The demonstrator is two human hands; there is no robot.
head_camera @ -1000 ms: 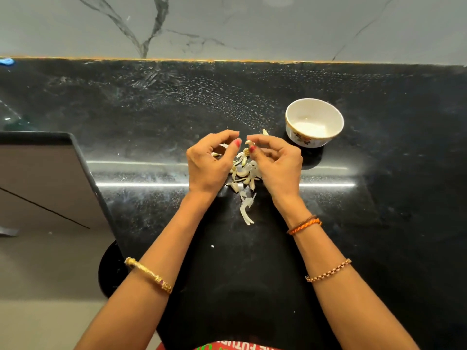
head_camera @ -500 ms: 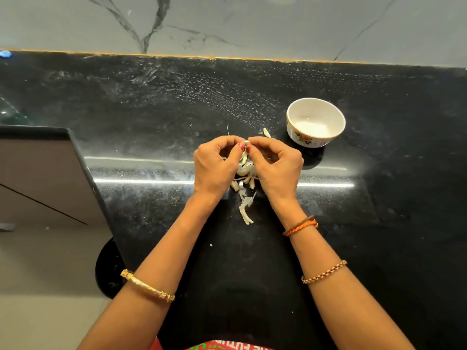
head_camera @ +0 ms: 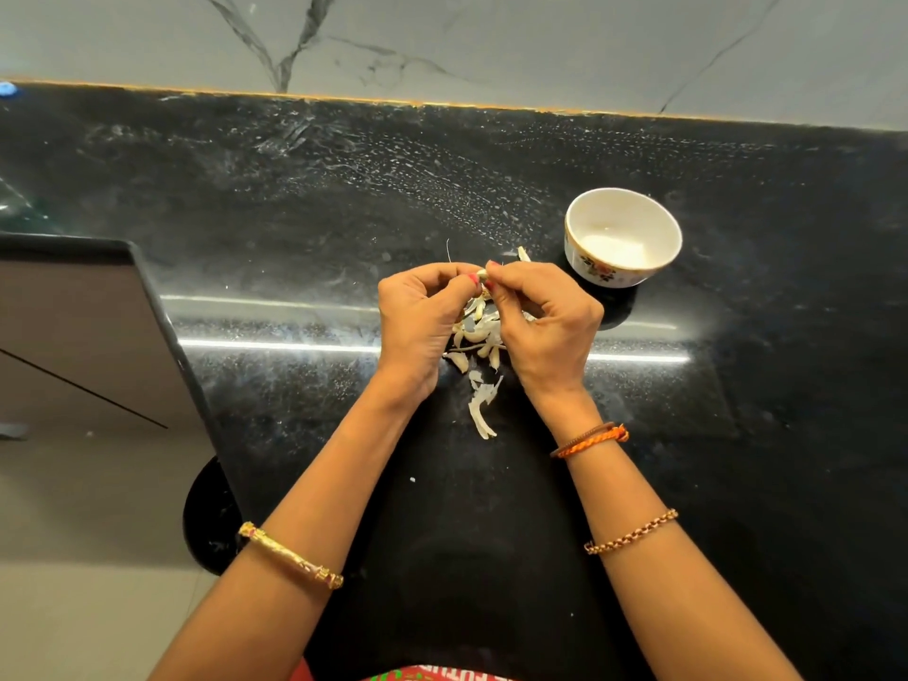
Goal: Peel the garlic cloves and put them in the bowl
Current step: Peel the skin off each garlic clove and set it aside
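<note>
1. Two hands meet over the middle of our black worktop point(head_camera: 737, 435), and we read the scene from the left edge across.
2. At far left we see a dark, tilted panel point(head_camera: 73, 336) with a raised rim, standing off the worktop's left side; a round black shape sits below its corner.
3. Our left forearm carries a gold bangle point(head_camera: 290, 556).
4. Our left hand point(head_camera: 417, 326) has its fingers curled inward, and its thumb and forefinger tips pinch the garlic clove point(head_camera: 482, 274) from the left.
5. That clove is small and pale, held up between the two sets of fingertips; how much skin remains on it we cannot tell.
6. Beneath and between the hands lies a heap of garlic peels point(head_camera: 479, 336), with one longer strip point(head_camera: 481, 410) trailing toward us on the worktop.
7. Our right hand point(head_camera: 545, 326) is likewise curled, its thumb and forefinger pinching the same clove from the right; the nails show red polish.
8. On the right wrist sits an orange thread band point(head_camera: 589, 439), and further down the forearm a chain bracelet point(head_camera: 631, 532).
9. Right of the hands, near but apart from them, stands the white bowl point(head_camera: 589, 258) with a floral pattern on its wall; the blown-out glare inside hides whether any cloves lie in it.
</note>
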